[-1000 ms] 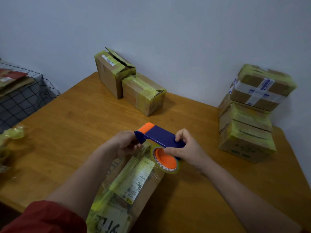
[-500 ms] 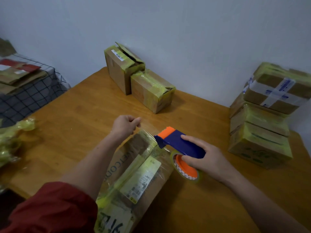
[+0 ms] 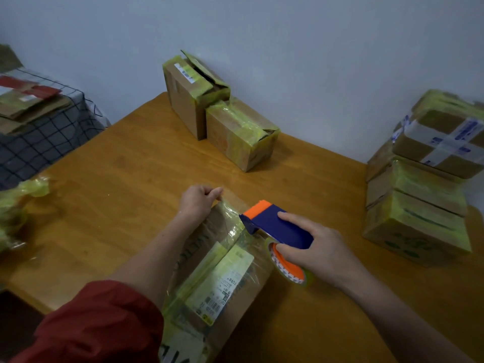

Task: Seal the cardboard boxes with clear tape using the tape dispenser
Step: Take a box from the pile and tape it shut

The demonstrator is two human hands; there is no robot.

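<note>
A long cardboard box (image 3: 222, 289) with a white shipping label and old yellowish tape lies on the wooden table (image 3: 110, 195) in front of me. My left hand (image 3: 197, 200) pinches the free end of a clear tape strip (image 3: 233, 205) at the box's far end. My right hand (image 3: 314, 254) grips the blue and orange tape dispenser (image 3: 275, 226), held just above the box's right side. Its tape roll (image 3: 290, 271) with an orange core hangs below my fingers. The tape runs from my left fingers to the dispenser's orange front.
Two taped boxes (image 3: 222, 119) stand at the back against the wall. A stack of several taped boxes (image 3: 424, 184) fills the right edge. Crumpled yellowish tape (image 3: 18, 205) lies at the left. A checked cloth (image 3: 39, 137) with flattened cardboard is beyond the table's left corner.
The hands have parted: my left hand pulled the tape end away toward the box's far end, while my right hand drew the dispenser back to the right, stretching out clear tape.
</note>
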